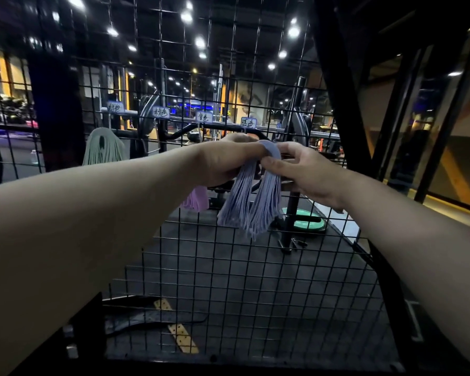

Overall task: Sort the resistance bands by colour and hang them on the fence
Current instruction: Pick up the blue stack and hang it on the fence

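I am holding the blue bands (251, 204) in both hands, my left hand (225, 161) curled round the fold and my right hand (307, 172) pinching beside it, so the bundle is hanging doubled for draping on the fence (228, 272); any hook is hidden behind my hands. 1 label (248, 122) is sitting just above them. Pink bands (197, 200) are hanging below my left hand, green bands (103, 147) well to its left.

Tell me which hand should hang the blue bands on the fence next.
Probably the left hand: it grips the blue bands at their fold, just below the rightmost label on the fence. The right hand only pinches the fold from the side.
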`<state>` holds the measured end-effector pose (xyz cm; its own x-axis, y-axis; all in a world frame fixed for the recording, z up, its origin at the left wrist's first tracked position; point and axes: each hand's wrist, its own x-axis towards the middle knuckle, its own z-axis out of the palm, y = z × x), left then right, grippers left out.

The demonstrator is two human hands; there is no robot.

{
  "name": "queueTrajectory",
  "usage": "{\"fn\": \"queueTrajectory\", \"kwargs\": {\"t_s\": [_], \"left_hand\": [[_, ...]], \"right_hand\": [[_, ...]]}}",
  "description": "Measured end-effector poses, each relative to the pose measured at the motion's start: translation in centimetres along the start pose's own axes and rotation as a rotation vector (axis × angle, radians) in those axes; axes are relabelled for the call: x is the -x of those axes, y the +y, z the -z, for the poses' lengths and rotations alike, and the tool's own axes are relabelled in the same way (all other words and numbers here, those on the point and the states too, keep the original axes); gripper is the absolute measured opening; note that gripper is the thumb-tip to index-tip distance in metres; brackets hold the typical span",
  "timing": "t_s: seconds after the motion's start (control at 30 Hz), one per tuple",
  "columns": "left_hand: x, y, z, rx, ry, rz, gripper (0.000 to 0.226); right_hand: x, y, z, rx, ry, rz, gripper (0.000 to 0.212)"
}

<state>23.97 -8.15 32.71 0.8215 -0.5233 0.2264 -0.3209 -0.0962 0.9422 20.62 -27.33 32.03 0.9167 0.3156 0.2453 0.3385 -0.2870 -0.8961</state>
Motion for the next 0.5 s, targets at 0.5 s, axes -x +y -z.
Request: {"fn": "queueTrajectory", "kwargs": {"t_s": [0.5], "left_hand": [[0.0,-2.3,2.0,-0.174,-0.047,0.066,0.044]], "right_hand": [[-1.5,1.7,1.1,0.093,0.022,0.055,0.045]]}}
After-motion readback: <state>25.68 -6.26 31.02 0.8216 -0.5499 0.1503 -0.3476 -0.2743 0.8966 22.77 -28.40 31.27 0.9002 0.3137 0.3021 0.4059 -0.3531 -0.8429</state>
